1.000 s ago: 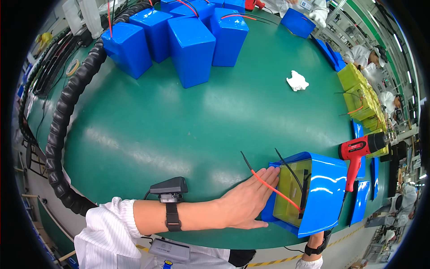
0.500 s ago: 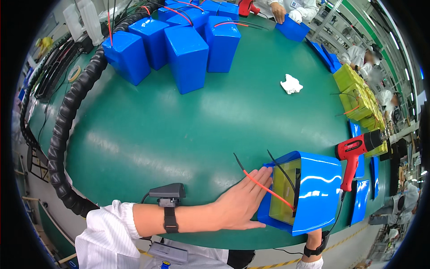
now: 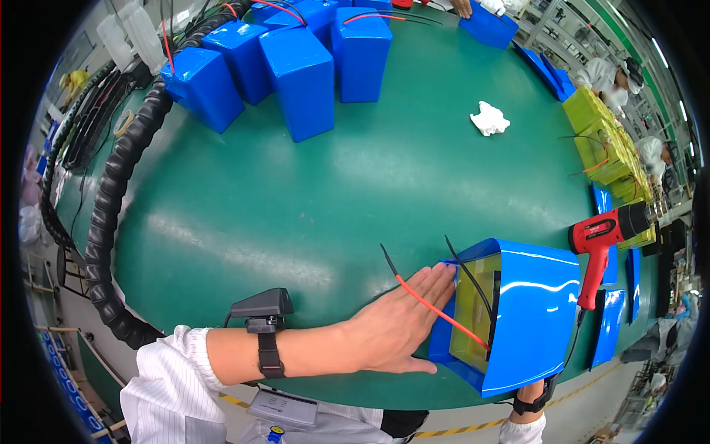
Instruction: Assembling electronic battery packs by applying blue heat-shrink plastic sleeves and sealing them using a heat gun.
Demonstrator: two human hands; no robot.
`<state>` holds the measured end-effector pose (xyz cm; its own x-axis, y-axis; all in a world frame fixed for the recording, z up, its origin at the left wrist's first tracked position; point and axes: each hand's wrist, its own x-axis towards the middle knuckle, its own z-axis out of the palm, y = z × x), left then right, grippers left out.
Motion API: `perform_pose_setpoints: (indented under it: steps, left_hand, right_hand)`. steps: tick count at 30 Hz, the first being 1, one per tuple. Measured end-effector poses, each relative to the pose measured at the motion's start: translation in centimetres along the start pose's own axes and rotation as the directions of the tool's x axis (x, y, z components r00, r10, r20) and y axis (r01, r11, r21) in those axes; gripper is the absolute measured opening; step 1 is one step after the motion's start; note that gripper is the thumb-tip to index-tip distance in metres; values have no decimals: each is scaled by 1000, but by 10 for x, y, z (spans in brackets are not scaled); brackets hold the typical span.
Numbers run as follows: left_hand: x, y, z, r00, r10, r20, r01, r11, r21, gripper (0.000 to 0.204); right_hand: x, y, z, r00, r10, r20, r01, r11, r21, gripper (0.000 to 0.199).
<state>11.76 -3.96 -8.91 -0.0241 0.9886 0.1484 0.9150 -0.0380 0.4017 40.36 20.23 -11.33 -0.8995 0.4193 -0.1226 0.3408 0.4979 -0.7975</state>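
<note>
A yellow-green battery pack [image 3: 466,325] lies on its side inside a loose blue shrink-wrap sleeve [image 3: 536,318] near the table's front right edge. One red and one black wire [image 3: 473,285] stick out of its open end, which faces left. My left hand [image 3: 396,322] is open, its fingers straight and side by side, the fingertips at the sleeve's left edge. Of my right hand [image 3: 529,392] only the wrist part shows, below the sleeve; its fingers are hidden behind the pack. A red and black heat gun [image 3: 595,248] is just right of the sleeve, nozzle to the right.
Several blue-wrapped packs [image 3: 299,89] stand at the back left. A black corrugated hose [image 3: 111,192] bends along the left side. White crumpled cloth [image 3: 489,118] lies at the back right. Unwrapped yellow packs [image 3: 606,144] and flat blue sleeves [image 3: 608,325] line the right edge. A co-worker's hand [image 3: 463,7] touches a blue piece.
The whole view has shifted slightly, with the far packs sitting higher in the picture. My left fingers stay at the sleeve's edge, and the pack keeps nearly the same pose.
</note>
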Motion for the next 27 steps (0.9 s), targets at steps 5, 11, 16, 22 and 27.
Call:
perform_pose_setpoints:
  steps: [5, 11, 16, 22, 27]
  left_hand:
    - [1, 0, 0, 1000, -3, -14, 3, 1000, -30, 111]
    - [0, 0, -2, 999, 5, -38, -6, 999, -33, 112]
    - [-1, 2, 4, 998, -5, -66, 4, 1000, -12, 112]
    - [-17, 33, 29, 983, 40, -181, -31, 998, 56, 81]
    - [-21, 38, 27, 966, 93, -241, -89, 996, 26, 49]
  right_hand:
    - [-4, 1, 2, 1000, -1, 0, 1, 1000, -15, 44]
    - [-9, 1, 2, 1000, -11, -4, 11, 999, -46, 45]
    - [-11, 3, 6, 1000, -25, 9, 26, 995, -95, 45]
    - [-13, -15, 36, 976, -138, -170, 68, 928, -365, 40]
    - [-22, -13, 48, 942, -142, -304, 39, 946, -322, 40]
